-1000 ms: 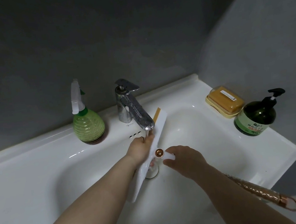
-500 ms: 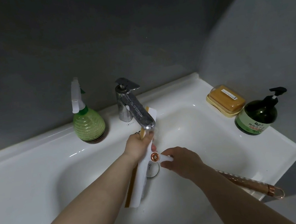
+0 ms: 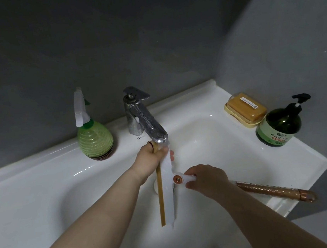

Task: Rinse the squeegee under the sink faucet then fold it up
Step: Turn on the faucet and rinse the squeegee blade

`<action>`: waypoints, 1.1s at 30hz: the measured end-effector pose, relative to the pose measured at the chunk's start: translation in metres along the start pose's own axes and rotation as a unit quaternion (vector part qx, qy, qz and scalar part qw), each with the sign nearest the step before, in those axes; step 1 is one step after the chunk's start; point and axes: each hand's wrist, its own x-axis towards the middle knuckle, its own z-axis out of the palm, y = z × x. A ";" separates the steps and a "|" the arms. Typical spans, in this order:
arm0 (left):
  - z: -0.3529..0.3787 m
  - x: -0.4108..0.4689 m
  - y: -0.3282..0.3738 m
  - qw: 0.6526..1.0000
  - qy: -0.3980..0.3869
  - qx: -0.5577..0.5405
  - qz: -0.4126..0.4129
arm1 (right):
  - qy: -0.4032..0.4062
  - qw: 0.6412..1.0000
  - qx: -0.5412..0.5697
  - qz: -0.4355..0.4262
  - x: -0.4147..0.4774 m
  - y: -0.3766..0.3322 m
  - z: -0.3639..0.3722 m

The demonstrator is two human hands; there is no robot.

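The squeegee (image 3: 166, 192) has a white blade with a tan rubber edge, a copper-coloured hinge and a long copper handle. Its blade stands almost upright in the white sink (image 3: 85, 192), top end right under the chrome faucet (image 3: 146, 123) spout. My left hand (image 3: 152, 159) grips the blade's top end, fingers wrapped around it. My right hand (image 3: 206, 178) holds the white neck just right of the hinge. The copper handle (image 3: 274, 191) sticks out to the right past my right wrist, over the sink's rim. Water looks to run onto the blade's top.
A green spray bottle (image 3: 94, 139) stands left of the faucet. On the right rim sit a yellow soap box (image 3: 244, 109) and a dark green pump bottle (image 3: 280, 125). Grey walls close in behind and on the right.
The blade has swung from a slant to nearly upright and moved left under the spout. My left hand slid up to its top end; the handle dropped lower on the right.
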 end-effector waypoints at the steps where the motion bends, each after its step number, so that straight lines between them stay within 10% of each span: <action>1: 0.000 -0.001 -0.001 1.000 0.018 0.022 0.007 | -0.007 1.000 0.004 0.006 0.000 0.001 0.001; 12: 0.012 -0.002 -0.002 0.981 0.014 0.191 0.000 | -0.088 0.995 0.038 0.039 -0.006 0.024 0.006; 33: 0.006 -0.001 0.005 1.000 0.008 0.020 0.012 | -0.059 0.998 0.020 0.023 -0.005 0.027 0.007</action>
